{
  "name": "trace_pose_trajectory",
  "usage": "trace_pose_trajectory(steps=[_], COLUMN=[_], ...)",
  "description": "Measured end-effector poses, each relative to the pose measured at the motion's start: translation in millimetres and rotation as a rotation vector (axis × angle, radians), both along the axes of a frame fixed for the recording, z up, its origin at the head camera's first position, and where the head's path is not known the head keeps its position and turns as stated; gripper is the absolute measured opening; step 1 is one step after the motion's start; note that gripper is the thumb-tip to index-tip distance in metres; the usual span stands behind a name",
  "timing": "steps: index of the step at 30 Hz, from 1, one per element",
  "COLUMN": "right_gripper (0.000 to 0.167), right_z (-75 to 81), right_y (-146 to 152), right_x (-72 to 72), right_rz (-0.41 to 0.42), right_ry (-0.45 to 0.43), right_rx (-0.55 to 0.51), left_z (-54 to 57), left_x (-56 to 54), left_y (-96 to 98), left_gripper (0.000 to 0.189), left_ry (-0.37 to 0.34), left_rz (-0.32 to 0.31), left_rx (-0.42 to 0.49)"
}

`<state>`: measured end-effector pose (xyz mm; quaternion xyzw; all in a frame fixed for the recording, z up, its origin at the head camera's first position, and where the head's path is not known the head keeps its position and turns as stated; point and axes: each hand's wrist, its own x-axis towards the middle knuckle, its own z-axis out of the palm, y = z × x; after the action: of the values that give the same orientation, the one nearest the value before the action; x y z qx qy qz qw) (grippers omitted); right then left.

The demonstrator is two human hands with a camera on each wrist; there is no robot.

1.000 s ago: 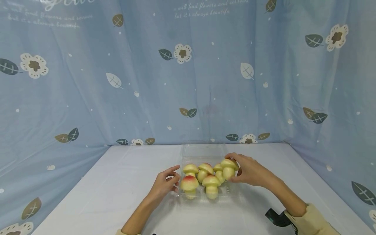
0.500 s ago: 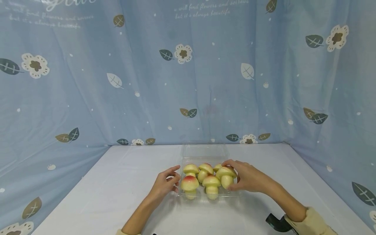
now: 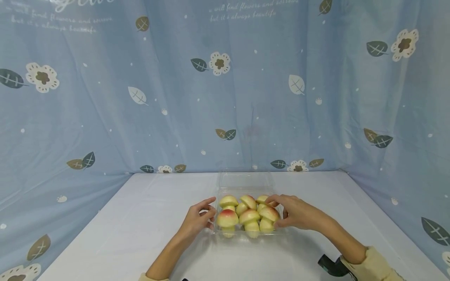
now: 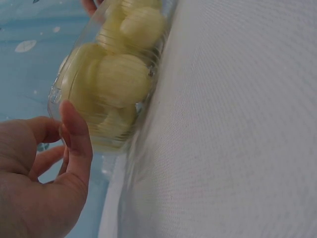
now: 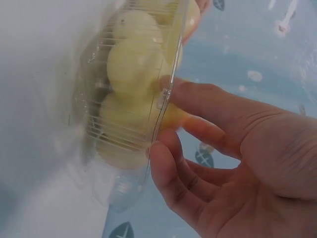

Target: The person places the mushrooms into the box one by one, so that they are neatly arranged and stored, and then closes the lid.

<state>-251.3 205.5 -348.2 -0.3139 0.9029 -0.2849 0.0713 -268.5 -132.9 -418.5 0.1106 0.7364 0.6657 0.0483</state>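
Note:
A clear plastic clamshell box (image 3: 222, 233) lies with its lid (image 3: 245, 180) folded back, away from me. Two rows of pale yellow mushrooms, some with red-tinged caps, fill it. My left hand (image 3: 197, 219) pinches the box's left rim between thumb and fingers, as the left wrist view shows. At the front right corner my right hand (image 3: 299, 212) holds a mushroom (image 3: 270, 214) inside the box. Its index finger lies over the cap and its thumb is by the stem. In the right wrist view, the thumb of this hand (image 5: 223, 144) reaches over the rim.
The box stands on a white-covered table (image 3: 147, 207). A blue curtain (image 3: 175, 97) printed with flowers and leaves hangs behind and along both sides. A black wrist device (image 3: 333, 266) sits by the right sleeve (image 3: 370, 265).
My right hand has lowered the mushroom into the front right of the box, moving it toward me and slightly left. Neighbouring mushrooms have tilted a little. My left hand stays at the rim.

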Motion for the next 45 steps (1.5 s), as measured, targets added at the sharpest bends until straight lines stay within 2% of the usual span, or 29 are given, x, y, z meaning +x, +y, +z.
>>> trace_pose_trajectory(steps=[17,26,33,45], right_gripper=[0.051,0.053,0.046,0.046], right_z=[-0.1,4.5,5.4,-16.0], right_y=[0,6,20,38], right_x=[-0.6,-6.5,-25.7,-78.0], right_rz=[0.003,-0.050,-0.083,-0.199], right_ry=[0.023,0.033,0.029,-0.047], right_rx=[0.014,0.002,-0.039,-0.136], left_z=[-0.2,1.6,2.9,4.4], left_x=[-0.1,0.8,2.1,1.9], left_y=[0.4,1.3,1.3,2.9], left_gripper=[0.052,0.052,0.053,0.052], left_ry=[-0.007,0.002,0.002,-0.026], left_rz=[0.006,0.011,0.018,0.022], left_rx=[-0.007,0.005,0.004,0.009])
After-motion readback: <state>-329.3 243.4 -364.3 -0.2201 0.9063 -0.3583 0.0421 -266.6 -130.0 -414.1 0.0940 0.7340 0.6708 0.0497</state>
